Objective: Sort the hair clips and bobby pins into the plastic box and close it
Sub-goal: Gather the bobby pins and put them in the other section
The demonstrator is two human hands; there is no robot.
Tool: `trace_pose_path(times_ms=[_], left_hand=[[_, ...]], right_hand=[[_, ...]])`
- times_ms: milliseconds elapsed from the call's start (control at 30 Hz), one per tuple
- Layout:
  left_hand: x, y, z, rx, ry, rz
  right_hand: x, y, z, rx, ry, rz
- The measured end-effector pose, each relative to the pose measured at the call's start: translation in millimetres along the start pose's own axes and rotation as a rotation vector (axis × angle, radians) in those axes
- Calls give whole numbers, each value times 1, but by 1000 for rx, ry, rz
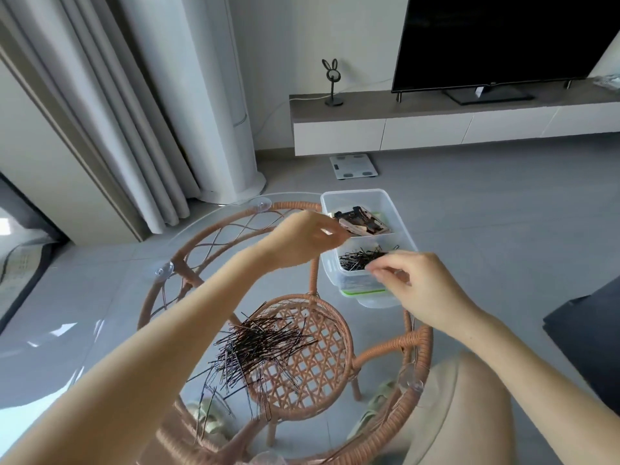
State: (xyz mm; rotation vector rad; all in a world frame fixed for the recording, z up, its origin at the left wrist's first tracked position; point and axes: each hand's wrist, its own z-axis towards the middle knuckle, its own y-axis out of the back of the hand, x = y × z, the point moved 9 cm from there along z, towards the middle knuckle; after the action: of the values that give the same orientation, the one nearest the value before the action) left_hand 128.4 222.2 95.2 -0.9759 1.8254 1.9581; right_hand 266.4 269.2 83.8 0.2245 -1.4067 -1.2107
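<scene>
Right hand (412, 280) pinches bobby pins over the plastic box (399, 209) at centre right; left hand (302, 239), fingertips together, hovers beside it. Release low into the near compartment; a pile (258, 344) waits on the desk (100, 297).

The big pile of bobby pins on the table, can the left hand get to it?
Probably yes. The pile of bobby pins lies uncovered on the glass table, beneath the left forearm, and the left hand only needs to draw back from the plastic box.

bare forearms (174, 330), beige trousers (469, 414)
</scene>
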Motion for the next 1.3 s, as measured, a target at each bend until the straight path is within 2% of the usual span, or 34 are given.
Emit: trace_pose_path(times_ms=[167,233,367,533,667,733,800,867,933,1000,1067,1167,1300], left_hand=[[91,16,-100,-304,197,108],[129,3,-140,-357,307,173],[176,-31,-188,-410,550,191],[155,-58,-169,-509,510,118],[151,-51,-153,-647,517,-83],[150,-46,-150,-678,499,-259],[148,-38,-151,-663,483,-437],[146,-27,-154,-584,451,-419],[143,-22,-160,-390,413,-181],[144,-29,-169,-120,400,104],[147,-38,-179,62,400,319],[138,-49,-181,113,346,493],[128,-59,-170,51,309,452]], right_hand=[[10,-85,-46,144,-18,38],[3,-117,-52,175,-71,23],[8,-155,-42,97,-116,-79],[42,-183,-36,27,-170,46],[62,-194,-44,8,-201,241],[61,-188,-45,13,-230,343],[59,-173,-46,12,-233,379],[56,-157,-51,58,-192,321],[54,-153,-57,209,-110,149],[50,-160,-64,390,-25,-111],[46,-168,-67,493,51,-315],[49,-177,-58,493,102,-405],[60,-187,-39,461,159,-373]])
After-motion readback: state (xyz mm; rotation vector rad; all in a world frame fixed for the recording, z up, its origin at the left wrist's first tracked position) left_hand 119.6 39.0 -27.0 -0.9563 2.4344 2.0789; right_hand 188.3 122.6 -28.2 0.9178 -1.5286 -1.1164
